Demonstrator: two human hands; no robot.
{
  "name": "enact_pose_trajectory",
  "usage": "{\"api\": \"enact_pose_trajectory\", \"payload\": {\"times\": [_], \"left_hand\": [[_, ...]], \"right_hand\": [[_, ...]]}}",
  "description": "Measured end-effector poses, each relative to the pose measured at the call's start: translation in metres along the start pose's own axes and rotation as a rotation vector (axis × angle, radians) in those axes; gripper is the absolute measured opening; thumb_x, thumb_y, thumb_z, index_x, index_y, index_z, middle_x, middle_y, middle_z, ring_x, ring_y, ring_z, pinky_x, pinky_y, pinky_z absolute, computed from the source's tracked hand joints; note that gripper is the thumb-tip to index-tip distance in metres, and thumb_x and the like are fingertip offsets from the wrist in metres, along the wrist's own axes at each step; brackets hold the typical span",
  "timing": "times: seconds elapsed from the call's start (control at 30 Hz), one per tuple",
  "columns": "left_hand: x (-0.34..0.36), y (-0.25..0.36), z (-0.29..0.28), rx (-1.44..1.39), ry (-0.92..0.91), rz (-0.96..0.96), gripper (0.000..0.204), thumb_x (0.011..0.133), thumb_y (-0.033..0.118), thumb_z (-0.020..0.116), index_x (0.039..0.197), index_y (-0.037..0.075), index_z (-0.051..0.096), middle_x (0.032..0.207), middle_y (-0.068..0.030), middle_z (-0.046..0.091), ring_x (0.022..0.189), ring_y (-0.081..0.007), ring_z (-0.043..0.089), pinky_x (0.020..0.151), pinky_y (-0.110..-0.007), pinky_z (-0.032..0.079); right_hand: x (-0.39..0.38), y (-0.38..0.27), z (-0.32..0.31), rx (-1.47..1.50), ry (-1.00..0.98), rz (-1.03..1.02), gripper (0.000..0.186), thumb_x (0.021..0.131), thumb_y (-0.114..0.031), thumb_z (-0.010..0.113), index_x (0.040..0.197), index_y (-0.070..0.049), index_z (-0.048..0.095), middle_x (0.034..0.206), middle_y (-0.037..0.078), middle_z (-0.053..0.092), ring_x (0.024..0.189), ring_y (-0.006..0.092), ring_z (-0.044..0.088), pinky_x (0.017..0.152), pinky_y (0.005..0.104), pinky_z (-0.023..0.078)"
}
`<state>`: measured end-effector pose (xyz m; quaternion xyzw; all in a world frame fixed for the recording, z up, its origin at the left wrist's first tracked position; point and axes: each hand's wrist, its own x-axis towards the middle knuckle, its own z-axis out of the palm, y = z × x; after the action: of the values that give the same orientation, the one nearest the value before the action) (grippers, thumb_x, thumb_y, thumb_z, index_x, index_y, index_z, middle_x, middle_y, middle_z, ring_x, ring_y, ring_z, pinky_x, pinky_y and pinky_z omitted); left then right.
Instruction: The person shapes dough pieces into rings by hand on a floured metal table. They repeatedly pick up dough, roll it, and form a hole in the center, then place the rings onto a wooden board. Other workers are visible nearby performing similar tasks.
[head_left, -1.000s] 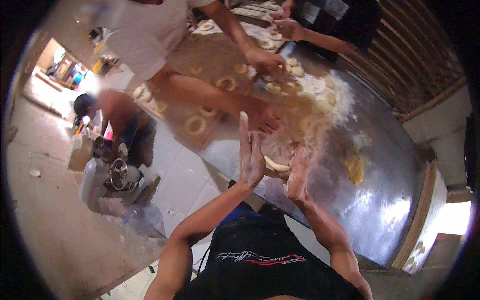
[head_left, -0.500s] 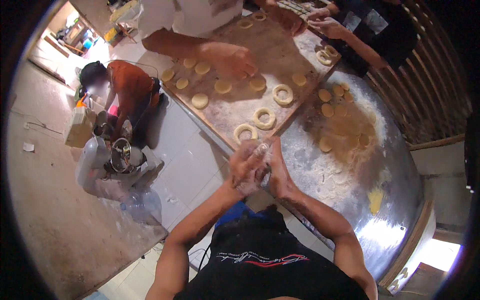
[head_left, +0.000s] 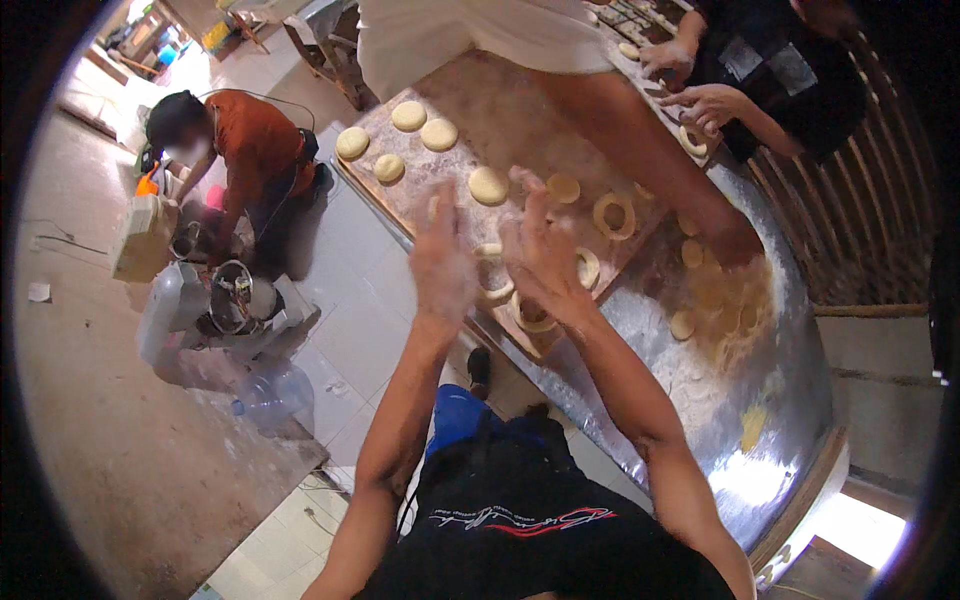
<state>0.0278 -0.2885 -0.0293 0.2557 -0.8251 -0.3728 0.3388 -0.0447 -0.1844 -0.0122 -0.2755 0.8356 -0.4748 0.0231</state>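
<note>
My left hand (head_left: 442, 270) is over the near left part of a wooden board (head_left: 515, 125), fingers stretched forward and holding nothing visible. Beside it, my right hand (head_left: 545, 262) reaches over the board with its fingers spread. A flat dough round (head_left: 488, 185) lies just beyond and between my fingertips. Under and around my right hand are dough rings, one ring (head_left: 533, 314) at the board's near corner and another ring (head_left: 614, 216) farther right. Several more rounds lie at the far left, among them a dough round (head_left: 408, 115). My hands partly hide some pieces.
A co-worker's arm (head_left: 655, 140) crosses the board to dough rounds and flour (head_left: 735, 310) on the metal table (head_left: 650, 400). Another person's hands (head_left: 705, 105) work at the far right. Left, a person in orange (head_left: 255, 150) bends near a machine (head_left: 175, 315) and plastic bottle (head_left: 275, 395).
My hands were together at the board's near corner; they have parted and moved forward over it. The co-worker's arm has swung from the board's left side to the flour at right.
</note>
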Motion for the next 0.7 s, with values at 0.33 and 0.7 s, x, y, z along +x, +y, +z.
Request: {"api": "enact_pose_trajectory", "payload": {"times": [0.33,0.7], "left_hand": [[0.005,-0.026,-0.01,0.29,-0.232,0.201,0.037,0.073,0.025,0.075,0.104,0.007,0.065,0.102,-0.0136,0.055,0.095,-0.0338,0.055,0.082,-0.043,0.045],[-0.079,0.053,0.023,-0.278,-0.286,-0.185,0.033,0.083,0.017,0.071,0.109,0.002,0.059,0.095,-0.0115,0.054,0.086,-0.0221,0.053,0.075,-0.034,0.043]], "right_hand": [[0.086,0.038,0.02,-0.679,-0.242,-0.181,0.04,0.087,-0.032,0.054,0.116,-0.005,0.053,0.096,0.025,0.065,0.085,0.0393,0.064,0.078,0.0459,0.049],[-0.097,0.071,-0.156,0.301,0.087,0.452,0.033,0.081,-0.012,0.071,0.106,-0.006,0.05,0.084,0.003,0.057,0.078,0.0126,0.056,0.069,0.0294,0.047]]}}
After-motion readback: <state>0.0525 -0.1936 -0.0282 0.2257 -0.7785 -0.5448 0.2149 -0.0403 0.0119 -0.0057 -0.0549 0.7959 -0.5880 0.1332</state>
